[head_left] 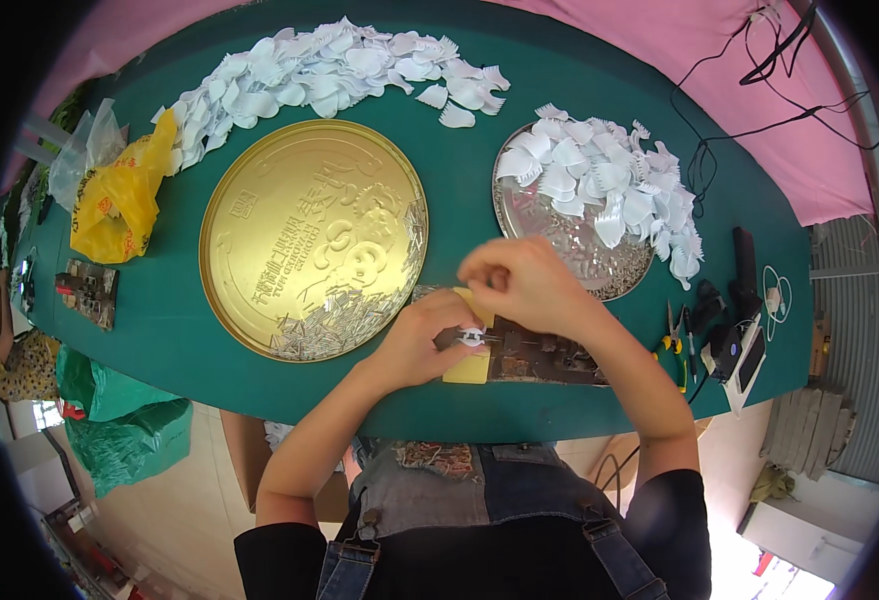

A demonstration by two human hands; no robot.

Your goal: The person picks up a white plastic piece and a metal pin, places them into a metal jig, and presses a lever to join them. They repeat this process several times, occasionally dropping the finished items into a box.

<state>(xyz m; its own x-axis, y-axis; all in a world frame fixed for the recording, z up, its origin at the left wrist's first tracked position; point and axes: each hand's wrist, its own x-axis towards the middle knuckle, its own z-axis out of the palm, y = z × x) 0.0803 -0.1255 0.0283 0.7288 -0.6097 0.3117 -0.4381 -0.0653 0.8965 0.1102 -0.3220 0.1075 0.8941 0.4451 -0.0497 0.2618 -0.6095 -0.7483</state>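
My left hand [423,338] is closed at the near edge of the table, its thumb and fingertips pinching a small white plastic piece [472,337]. That piece sits over a dark brown metal fixture [545,355] with a yellow plate [468,370] at its left end. Just above the fixture hovers my right hand [530,285], fingers curled together; anything between them is hidden. Left of my hands lies a large round gold tray [290,190], thin metal pins [335,322] gathered along its near and right edge. Small metal parts [635,270] rest in a round silver tray [503,205] beyond my right hand.
White toothed plastic pieces pile up on the silver tray [600,175] and along the far edge [310,75]. Pliers [673,335], a black device [725,345] and cables stand right. A yellow bag [120,205] and another fixture [88,293] lie left.
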